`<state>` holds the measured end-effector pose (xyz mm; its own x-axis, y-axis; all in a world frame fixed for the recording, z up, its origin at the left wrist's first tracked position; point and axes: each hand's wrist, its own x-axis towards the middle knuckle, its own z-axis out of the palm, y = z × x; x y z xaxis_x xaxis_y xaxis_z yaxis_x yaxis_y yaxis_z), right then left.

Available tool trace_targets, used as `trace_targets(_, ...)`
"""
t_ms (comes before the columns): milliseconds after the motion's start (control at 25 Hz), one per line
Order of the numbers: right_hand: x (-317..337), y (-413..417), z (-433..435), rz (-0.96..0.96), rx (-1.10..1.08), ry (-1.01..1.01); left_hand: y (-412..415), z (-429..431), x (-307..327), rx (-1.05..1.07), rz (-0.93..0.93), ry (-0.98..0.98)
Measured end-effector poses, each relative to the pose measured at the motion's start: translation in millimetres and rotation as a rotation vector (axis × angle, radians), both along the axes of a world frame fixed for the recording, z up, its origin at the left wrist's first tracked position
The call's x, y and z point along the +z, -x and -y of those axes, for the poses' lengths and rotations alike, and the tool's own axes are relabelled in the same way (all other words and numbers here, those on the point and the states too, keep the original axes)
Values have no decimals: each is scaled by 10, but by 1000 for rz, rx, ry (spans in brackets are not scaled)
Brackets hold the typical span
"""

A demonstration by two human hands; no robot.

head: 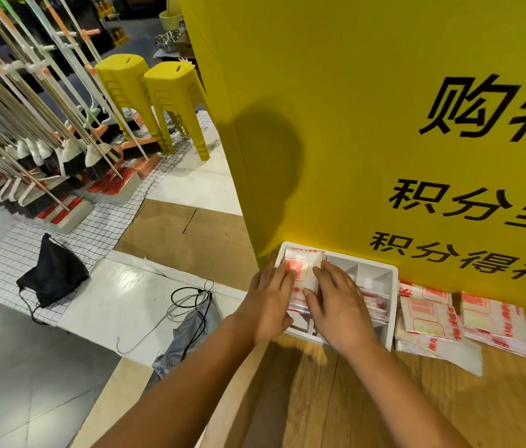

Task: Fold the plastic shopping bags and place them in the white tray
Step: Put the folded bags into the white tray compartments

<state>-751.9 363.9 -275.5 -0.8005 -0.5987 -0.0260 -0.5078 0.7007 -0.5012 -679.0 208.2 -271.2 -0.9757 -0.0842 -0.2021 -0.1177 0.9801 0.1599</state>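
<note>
Left grip (271,305) flat, fingers straight, pressing the folded bag (302,270) into the left-hand compartment of the white tray (392,305). Right grip (341,307) flat on it too, nothing pinched. Best pressed evenly, edges squared to the wall. Spare bags (430,313) waiting rightward on the desk (352,399).

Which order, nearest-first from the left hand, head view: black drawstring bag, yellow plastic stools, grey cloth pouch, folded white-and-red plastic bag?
1. Folded white-and-red plastic bag, touching the left hand, in the white tray.
2. Grey cloth pouch, floor, just left.
3. Black drawstring bag, floor, far left.
4. Yellow plastic stools, back left.
</note>
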Motion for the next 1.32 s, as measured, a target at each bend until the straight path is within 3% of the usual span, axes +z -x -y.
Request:
trace_targets(160,-24,11,-64,47,-1,47,0,-69,90,19,-87,25)
trace_targets(480,15,-4,-126,43,0,122,-76,-132,142,31,-46,-4)
trace_targets(800,203,0,-341,-109,-4,40,-17,-316,425,9,15,119)
trace_targets(1040,291,64,-1042,-286,-144,-73,311,-893,633,-115,-30,136)
trace_targets(1320,255,134,-2080,-276,-347,-139,754,-1847,452,-293,26,148)
